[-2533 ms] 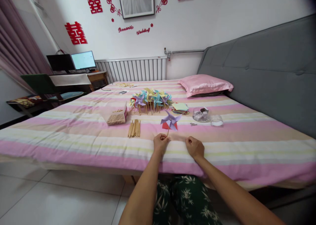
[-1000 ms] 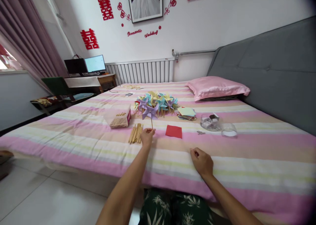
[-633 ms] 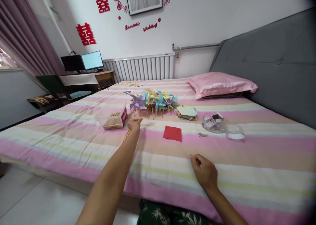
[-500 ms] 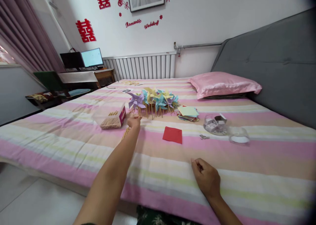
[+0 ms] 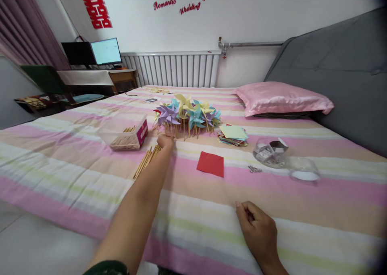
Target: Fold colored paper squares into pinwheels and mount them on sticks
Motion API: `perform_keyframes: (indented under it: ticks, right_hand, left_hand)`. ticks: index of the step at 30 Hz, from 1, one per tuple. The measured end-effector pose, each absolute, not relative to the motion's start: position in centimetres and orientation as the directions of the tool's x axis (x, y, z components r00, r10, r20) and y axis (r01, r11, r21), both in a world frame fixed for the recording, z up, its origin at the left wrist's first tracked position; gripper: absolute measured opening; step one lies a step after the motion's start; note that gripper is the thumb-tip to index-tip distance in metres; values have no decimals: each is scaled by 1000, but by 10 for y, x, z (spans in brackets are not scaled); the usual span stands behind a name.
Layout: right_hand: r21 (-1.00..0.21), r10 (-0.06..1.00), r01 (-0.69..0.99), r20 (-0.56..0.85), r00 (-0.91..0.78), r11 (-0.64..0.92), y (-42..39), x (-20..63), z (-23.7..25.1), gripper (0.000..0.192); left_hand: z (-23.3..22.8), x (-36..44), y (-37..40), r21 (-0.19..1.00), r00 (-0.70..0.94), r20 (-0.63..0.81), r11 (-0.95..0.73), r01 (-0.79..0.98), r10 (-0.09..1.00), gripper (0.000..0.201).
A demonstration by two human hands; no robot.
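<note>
paper pinwheels, wooden sticks, glossy satin pillow, matt cloth bedsheet

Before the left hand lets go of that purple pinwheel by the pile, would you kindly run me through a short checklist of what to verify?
1. Left hand is at the foot of the pinwheel pile: ok.
2. Purple pinwheel stands upright at the pile's near left edge: ok.
3. Whether its stick is gripped or already released: cannot tell; the fingers hide it.
4. Loose sticks lie beside the left hand, apart from the pile: ok.
5. Red paper square lies flat and uncovered on the bed: ok.
6. Right hand rests curled on the bed, holding nothing visible: ok.
</note>
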State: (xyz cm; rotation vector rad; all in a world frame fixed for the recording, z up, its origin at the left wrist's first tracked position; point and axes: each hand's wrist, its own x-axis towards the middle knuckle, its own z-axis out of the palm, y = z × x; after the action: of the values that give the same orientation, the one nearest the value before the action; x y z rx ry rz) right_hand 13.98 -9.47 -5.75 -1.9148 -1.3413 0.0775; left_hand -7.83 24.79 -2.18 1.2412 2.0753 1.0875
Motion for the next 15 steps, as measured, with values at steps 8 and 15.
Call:
perform_keyframes:
  ticks: [8,15]
  right_hand:
    - [-627,821,766,360,443,-138,-95,140,-57,41]
    - [-620,826,773,360,434,-135,-96,139,-55,39]
  left_hand:
    - [-33,-76,246,837,-435,-17,251,486,900,34]
    - [-29,-76,239,828,-414,-15,243,505,910,34]
